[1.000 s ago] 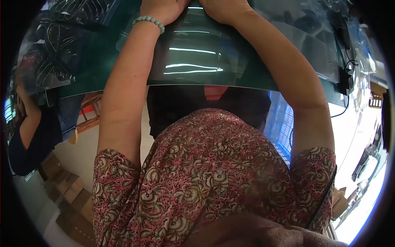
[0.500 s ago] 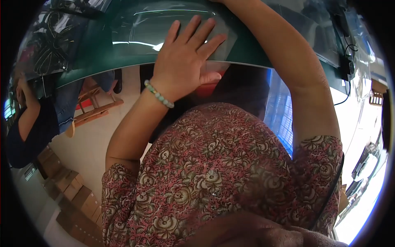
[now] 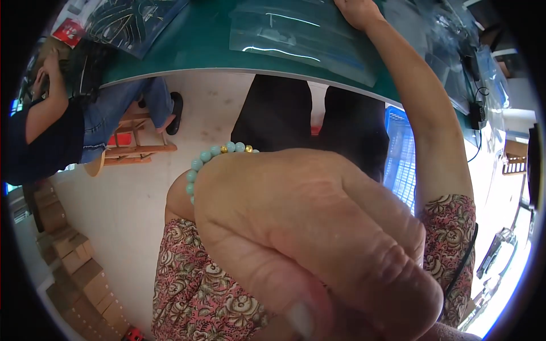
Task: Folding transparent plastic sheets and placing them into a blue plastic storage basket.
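Very near the camera, my left hand (image 3: 318, 227) fills the middle of the view. Its fingers are curled in toward the thumb, and whatever they may hold is hidden. A bracelet (image 3: 196, 165) of pale green and gold beads circles that wrist. At the top of the view my right hand (image 3: 359, 12) rests on the green tabletop (image 3: 199, 42), beside a clear plastic sheet (image 3: 301, 42). The upper edge of the picture cuts off most of its fingers. Pale streaks of light reflect off the sheet.
A clear bag of dark cords (image 3: 128, 23) lies at the table's left. Another person (image 3: 54, 133) sits there, near a wooden stool (image 3: 136, 149). A blue plastic crate (image 3: 401, 159) stands below the table. Cardboard boxes (image 3: 85, 273) are stacked lower left. A black adapter (image 3: 478, 113) hangs at the right.
My left hand has left the plastic sheet, come up close to the camera and curled its fingers. The right hand still lies at the table, and more of it shows. The view has shifted.
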